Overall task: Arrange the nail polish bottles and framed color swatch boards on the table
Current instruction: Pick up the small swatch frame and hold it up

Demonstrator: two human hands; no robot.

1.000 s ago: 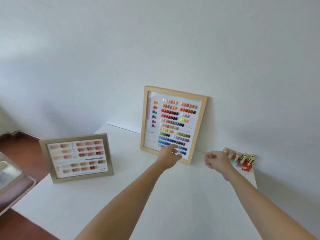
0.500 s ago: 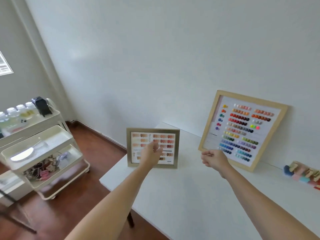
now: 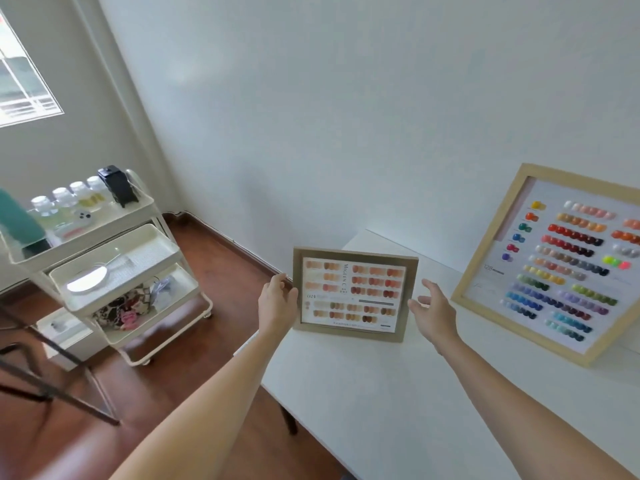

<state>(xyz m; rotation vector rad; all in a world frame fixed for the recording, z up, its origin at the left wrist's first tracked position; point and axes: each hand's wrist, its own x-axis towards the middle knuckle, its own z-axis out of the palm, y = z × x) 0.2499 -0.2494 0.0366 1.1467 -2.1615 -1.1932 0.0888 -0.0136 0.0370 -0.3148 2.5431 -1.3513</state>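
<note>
A small swatch board [image 3: 353, 294] in a dull gold frame, showing nude and brown tones, stands upright near the left end of the white table [image 3: 398, 393]. My left hand [image 3: 277, 301] is spread beside its left edge, fingers close to the frame. My right hand [image 3: 433, 310] is spread just off its right edge, apart from it. A large swatch board [image 3: 561, 265] in a light wooden frame, full of many colours, leans on the wall at the right. No nail polish bottles are in view.
A white three-tier trolley [image 3: 114, 271] stands on the brown floor to the left, carrying jars, a black object and a white dish. Dark metal legs [image 3: 52, 386] cross the lower left. The table's left edge [image 3: 270, 382] lies just under my left forearm.
The view has swung left, so the bottles at the right have left the frame. Both hands have moved from the large board to either side of the small board.
</note>
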